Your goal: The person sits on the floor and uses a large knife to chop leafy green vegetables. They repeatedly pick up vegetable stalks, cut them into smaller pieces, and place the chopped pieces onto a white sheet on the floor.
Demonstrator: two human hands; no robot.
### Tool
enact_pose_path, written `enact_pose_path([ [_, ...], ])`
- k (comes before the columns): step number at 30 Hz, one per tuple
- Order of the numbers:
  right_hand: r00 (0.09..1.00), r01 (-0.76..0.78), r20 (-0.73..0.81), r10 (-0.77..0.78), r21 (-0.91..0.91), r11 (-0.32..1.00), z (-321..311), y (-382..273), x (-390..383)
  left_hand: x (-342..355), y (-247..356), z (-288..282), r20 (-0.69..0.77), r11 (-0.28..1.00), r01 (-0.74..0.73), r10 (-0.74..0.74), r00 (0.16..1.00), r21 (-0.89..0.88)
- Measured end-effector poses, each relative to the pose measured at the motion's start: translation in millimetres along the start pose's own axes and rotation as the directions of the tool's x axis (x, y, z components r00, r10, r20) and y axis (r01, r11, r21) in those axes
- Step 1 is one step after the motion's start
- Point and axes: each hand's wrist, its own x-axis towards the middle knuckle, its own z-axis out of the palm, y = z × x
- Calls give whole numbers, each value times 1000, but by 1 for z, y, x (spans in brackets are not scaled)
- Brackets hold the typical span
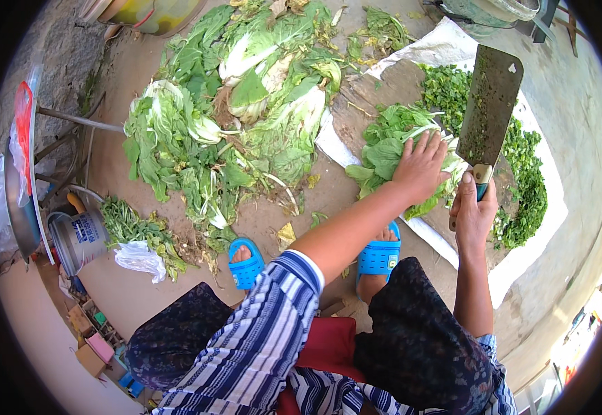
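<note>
My left hand (422,166) lies with fingers stretched over a bunch of leafy greens (384,152) on a worn wooden board (356,93). Its fingertips rest on the pale stalks. My right hand (472,211) is closed on the handle of a large cleaver (487,104), held just right of the bunch with its blade pointing away from me and green bits stuck to it. Chopped greens (525,200) lie in a band along the back and right of the board, which sits on a white sheet (536,252).
A big heap of cabbage-like greens (280,131) covers the ground left of the board. My blue sandals (246,273) are just below it. At the left stand metal tubing (80,117), a pail (83,249) and plastic bags. Containers (481,14) stand at the top.
</note>
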Motion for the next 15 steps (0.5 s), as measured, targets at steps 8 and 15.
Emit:
enact_pose_path([
  [8, 997, -25, 68, 22, 52, 998, 2, -4, -6, -5, -139, -46, -436, 918, 200, -34, 899, 342],
  [15, 994, 18, 110, -20, 13, 1000, 11, 7, -12, 1, -156, -99, -493, 939, 288, -164, 854, 187],
])
